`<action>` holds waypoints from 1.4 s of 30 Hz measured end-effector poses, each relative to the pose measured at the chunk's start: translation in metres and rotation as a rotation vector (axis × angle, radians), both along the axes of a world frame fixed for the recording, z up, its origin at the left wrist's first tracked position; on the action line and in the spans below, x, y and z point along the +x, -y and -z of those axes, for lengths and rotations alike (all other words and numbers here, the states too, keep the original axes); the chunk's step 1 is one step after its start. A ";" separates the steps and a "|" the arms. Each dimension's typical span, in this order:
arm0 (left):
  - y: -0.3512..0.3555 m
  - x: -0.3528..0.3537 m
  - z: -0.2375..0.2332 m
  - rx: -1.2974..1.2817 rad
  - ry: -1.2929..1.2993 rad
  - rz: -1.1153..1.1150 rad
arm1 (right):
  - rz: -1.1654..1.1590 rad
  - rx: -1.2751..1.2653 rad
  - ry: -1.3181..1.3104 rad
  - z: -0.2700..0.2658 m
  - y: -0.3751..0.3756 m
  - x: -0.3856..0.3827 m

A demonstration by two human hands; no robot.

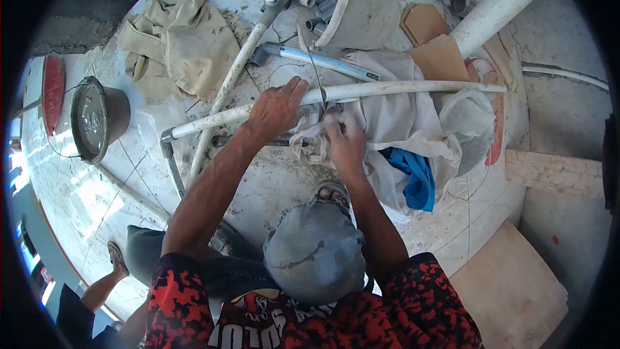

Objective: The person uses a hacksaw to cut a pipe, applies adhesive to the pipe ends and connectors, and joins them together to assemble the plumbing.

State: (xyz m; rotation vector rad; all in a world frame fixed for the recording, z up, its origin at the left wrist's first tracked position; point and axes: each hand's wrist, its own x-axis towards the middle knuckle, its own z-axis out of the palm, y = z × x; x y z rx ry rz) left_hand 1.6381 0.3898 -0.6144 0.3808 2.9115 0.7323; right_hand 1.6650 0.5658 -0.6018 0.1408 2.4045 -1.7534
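A long white plastic pipe runs across in front of me, with a grey elbow fitting at its left end. My left hand is closed around the pipe, left of its middle. My right hand is closed just below the pipe, on what looks like the handle of a thin saw. The narrow saw blade crosses the pipe and points away from me; the handle is mostly hidden by my fingers. Under the pipe lies a pale cloth sack with a blue cloth at its opening.
Another white pipe with a grey tee lies at an angle behind. Grey fittings spill from a sack. A bucket of grey mix stands left, near beige cloth. A thick white pipe lies right. Another person's foot is lower left.
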 end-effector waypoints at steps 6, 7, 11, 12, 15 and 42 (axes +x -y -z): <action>-0.004 0.004 0.009 0.053 0.034 0.005 | 0.016 -0.044 0.176 -0.003 0.006 -0.015; -0.005 0.005 0.008 0.057 0.031 0.016 | -0.001 -0.051 0.201 -0.002 0.012 -0.027; -0.004 0.004 -0.002 0.015 0.039 -0.043 | -0.020 -0.034 -0.126 0.008 -0.004 0.010; -0.004 0.000 -0.004 0.011 0.082 -0.044 | 0.023 -0.119 0.051 0.003 -0.003 0.014; -0.005 0.007 -0.004 0.012 0.119 -0.059 | -0.047 0.045 0.032 0.010 0.006 -0.016; -0.010 0.009 0.000 0.067 0.071 -0.064 | 0.059 -0.093 0.067 0.007 -0.002 0.004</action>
